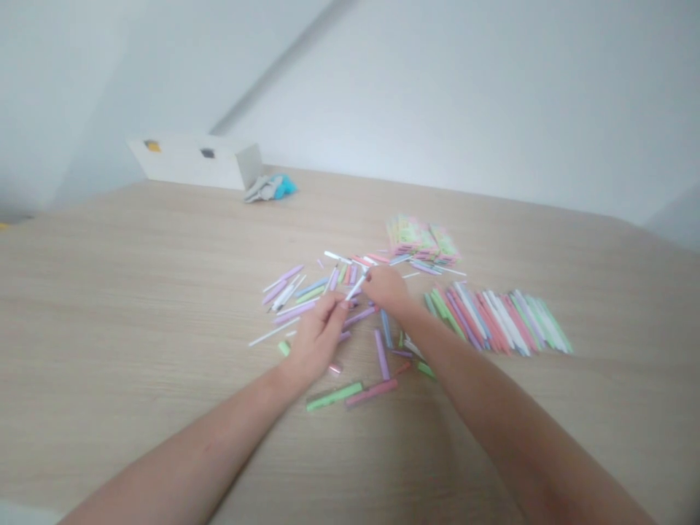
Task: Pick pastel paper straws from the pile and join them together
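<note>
A slim white pen [356, 287] spans the gap between my hands, tilted up to the right. My left hand [320, 328] pinches its lower end between thumb and fingers. At its upper end, the fingers of my right hand [387, 288] are closed; their tips are partly hidden. Loose pastel pen parts lie around and beneath both hands: a purple barrel [381, 354], a green piece [335, 396], a pink piece [372, 393] and a thin white rod [274, 332] among them. Blur hides the finer details.
A neat row of pastel pens [500, 321] lies to the right, beside my right forearm. Behind the pile sit stacked colourful packets [421, 237]. A white box [191, 162] with cut-outs and a crumpled grey-and-blue cloth-like item [270, 187] stand near the wall.
</note>
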`<state>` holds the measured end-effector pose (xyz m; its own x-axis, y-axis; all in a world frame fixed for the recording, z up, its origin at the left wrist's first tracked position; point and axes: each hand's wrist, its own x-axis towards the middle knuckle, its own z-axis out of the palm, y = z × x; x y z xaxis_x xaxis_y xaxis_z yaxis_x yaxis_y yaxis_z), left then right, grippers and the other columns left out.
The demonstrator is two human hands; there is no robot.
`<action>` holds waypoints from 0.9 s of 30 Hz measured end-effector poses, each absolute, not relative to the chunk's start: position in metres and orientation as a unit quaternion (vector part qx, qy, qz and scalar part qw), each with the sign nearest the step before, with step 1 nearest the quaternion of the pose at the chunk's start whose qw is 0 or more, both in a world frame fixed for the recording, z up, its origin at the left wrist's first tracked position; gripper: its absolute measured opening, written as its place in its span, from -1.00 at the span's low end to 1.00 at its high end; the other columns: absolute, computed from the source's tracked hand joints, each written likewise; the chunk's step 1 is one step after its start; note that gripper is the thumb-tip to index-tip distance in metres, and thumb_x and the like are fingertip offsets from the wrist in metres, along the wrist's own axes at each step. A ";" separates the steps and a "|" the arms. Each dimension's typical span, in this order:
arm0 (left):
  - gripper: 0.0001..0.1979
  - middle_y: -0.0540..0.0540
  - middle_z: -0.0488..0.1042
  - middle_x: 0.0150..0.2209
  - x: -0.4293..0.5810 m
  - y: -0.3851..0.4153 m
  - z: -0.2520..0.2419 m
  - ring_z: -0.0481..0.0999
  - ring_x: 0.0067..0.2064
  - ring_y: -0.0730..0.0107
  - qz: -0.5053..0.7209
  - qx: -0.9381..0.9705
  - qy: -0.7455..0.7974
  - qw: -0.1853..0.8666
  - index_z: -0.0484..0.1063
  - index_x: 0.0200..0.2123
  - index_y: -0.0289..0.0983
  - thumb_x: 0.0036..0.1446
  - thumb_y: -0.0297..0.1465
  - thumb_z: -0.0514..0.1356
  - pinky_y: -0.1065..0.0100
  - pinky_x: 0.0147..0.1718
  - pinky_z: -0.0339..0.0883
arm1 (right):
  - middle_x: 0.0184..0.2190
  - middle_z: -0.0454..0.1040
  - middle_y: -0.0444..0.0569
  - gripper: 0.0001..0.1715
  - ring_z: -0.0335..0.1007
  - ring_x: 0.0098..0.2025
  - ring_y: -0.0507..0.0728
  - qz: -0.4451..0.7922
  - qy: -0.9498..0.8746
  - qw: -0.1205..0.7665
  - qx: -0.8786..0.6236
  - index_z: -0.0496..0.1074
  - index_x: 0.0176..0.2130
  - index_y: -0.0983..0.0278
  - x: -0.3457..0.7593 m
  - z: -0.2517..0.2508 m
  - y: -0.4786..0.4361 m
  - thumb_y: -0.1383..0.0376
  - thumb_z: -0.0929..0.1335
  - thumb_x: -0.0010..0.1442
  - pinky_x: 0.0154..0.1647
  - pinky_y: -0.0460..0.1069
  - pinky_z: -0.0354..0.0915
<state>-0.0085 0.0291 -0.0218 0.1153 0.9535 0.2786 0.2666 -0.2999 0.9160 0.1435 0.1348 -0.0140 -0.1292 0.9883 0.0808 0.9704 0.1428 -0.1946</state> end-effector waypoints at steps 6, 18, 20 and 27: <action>-0.77 0.06 0.33 -0.53 -0.008 0.028 -0.020 0.32 -0.47 0.43 0.465 0.661 0.468 0.358 0.35 -0.24 -0.25 0.27 -0.28 -0.03 0.44 -0.47 0.20 | -0.19 0.52 0.28 -0.63 0.45 -0.12 0.27 0.088 -0.742 0.106 -0.656 0.50 -0.19 0.41 0.139 -0.014 0.138 0.25 0.24 0.13 -0.16 0.03 0.28; -0.77 0.01 0.36 -0.42 -0.007 0.025 -0.018 0.33 -0.35 0.40 0.425 0.720 0.451 0.312 0.35 -0.30 -0.26 0.27 -0.31 -0.04 0.40 -0.33 0.18 | -0.66 0.39 -0.11 -0.68 0.25 -0.63 -0.01 0.298 -0.655 0.331 -0.611 0.40 -0.50 0.32 0.172 0.007 0.077 0.21 0.18 0.09 -0.61 -0.13 0.15; -0.77 0.00 0.38 -0.39 -0.007 0.023 -0.018 0.34 -0.33 0.39 0.415 0.734 0.436 0.314 0.36 -0.28 -0.26 0.27 -0.31 -0.04 0.40 -0.33 0.19 | -0.64 0.34 -0.16 -0.73 0.15 -0.67 -0.05 0.354 -0.624 0.389 -0.577 0.33 -0.49 0.28 0.179 0.008 0.053 0.23 0.16 0.10 -0.68 -0.15 0.09; -0.79 0.00 0.40 -0.39 -0.006 0.018 -0.018 0.36 -0.34 0.41 0.381 0.784 0.386 0.301 0.37 -0.27 -0.26 0.27 -0.35 -0.03 0.42 -0.30 0.19 | -0.60 0.38 -0.21 -0.92 0.13 -0.68 -0.08 0.513 -0.428 0.621 -0.409 0.32 -0.40 0.24 0.197 0.008 0.012 0.28 0.33 0.03 -0.73 -0.17 0.04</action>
